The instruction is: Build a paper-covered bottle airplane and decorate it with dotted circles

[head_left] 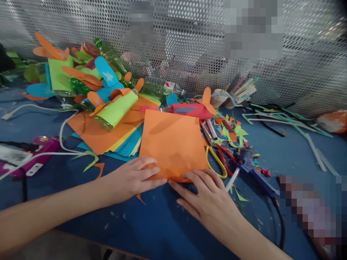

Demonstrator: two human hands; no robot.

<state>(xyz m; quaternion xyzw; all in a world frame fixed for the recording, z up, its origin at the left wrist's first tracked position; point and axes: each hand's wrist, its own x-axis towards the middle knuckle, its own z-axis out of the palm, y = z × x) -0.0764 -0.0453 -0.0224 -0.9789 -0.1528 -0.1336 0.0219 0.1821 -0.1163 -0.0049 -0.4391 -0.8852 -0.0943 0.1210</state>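
An orange sheet of paper [173, 141] lies in front of me, its near edge bent and slightly curled. My left hand [135, 177] holds the near left corner, fingers over the paper and the lowest digit along the edge. At the near right part, my right hand [208, 191] has its fingertips curved onto the same edge, with the thumb apart from the paper over the table. The tips of both hands almost meet at the middle of that edge. What lies under the fingers is hidden.
Left stand paper-wrapped bottles [116, 110] on stacked coloured paper [100, 131]. A pink-wrapped bottle [189, 110] lies behind the sheet. To the right are scissors [217, 162], paper scraps [238, 133] and a blue glue gun [253, 173] with its cord. A purple power strip [40, 155] sits far left.
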